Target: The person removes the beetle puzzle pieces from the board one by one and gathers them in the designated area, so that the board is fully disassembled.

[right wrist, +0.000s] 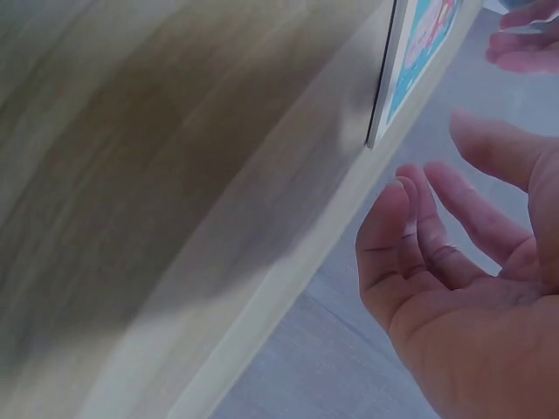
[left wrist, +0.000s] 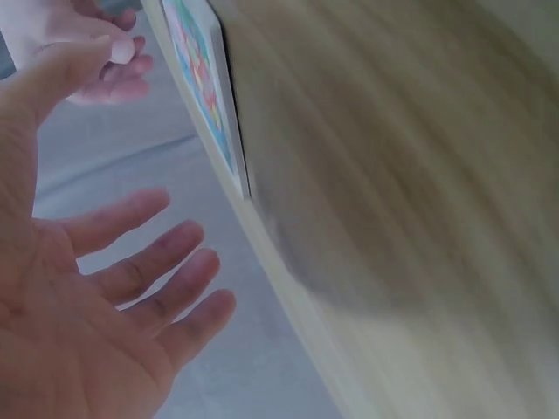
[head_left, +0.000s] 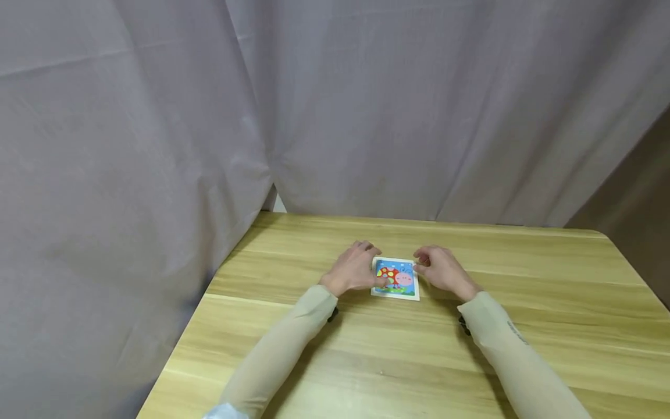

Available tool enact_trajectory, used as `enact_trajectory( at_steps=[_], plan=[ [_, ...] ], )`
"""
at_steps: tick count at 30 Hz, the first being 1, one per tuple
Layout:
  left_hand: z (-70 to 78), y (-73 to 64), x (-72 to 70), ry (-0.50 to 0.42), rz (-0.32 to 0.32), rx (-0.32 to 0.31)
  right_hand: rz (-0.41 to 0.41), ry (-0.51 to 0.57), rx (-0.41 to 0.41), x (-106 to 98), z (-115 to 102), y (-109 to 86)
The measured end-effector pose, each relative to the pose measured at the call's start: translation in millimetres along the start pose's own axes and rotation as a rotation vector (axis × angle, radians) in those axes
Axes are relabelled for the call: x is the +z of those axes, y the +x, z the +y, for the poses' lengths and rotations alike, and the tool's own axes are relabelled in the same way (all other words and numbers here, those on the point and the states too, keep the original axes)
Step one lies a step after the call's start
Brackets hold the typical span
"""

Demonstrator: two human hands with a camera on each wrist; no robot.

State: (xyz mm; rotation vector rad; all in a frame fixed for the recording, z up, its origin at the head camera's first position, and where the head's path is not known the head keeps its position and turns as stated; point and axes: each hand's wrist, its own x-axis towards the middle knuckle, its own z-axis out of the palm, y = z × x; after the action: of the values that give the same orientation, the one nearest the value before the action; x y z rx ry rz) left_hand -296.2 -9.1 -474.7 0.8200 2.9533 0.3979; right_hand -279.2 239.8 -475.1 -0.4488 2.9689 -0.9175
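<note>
A square picture board [head_left: 395, 279] with a pale border lies flat on the wooden table. Its picture is a red ladybug with yellow spots and a pink face on blue. At its left edge is my left hand [head_left: 356, 269], fingers spread and thumb overlapping the picture in the head view; the left wrist view shows the palm [left wrist: 70, 340] holding nothing. My right hand [head_left: 442, 270] hovers by the board's right edge. In the right wrist view its fingers [right wrist: 384, 236] are loosely bent, with nothing between them and the thumb.
The table [head_left: 335, 361] has a light wood grain and a rounded far right corner. Grey curtains [head_left: 366, 116] hang along its back and left side. A darker brown surface [head_left: 633, 209] stands beyond the right edge. Both forearms wear pale sleeves [head_left: 288, 343].
</note>
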Motion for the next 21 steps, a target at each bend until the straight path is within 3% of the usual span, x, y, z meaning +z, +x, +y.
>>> enact_trajectory(
  at_steps=[7,13,21],
  plan=[
    [9.5,4.8,7.2,0.032,-0.06,0.071,-0.044,0.013,0.014,6,1,7.8],
    [15.5,7.1,12.9,0.011,-0.068,0.106,-0.081,0.011,0.028,12,4,10.6],
    [17.2,7.7,15.3,-0.015,-0.153,0.184,-0.071,-0.023,-0.007,12,4,8.7]
  ],
)
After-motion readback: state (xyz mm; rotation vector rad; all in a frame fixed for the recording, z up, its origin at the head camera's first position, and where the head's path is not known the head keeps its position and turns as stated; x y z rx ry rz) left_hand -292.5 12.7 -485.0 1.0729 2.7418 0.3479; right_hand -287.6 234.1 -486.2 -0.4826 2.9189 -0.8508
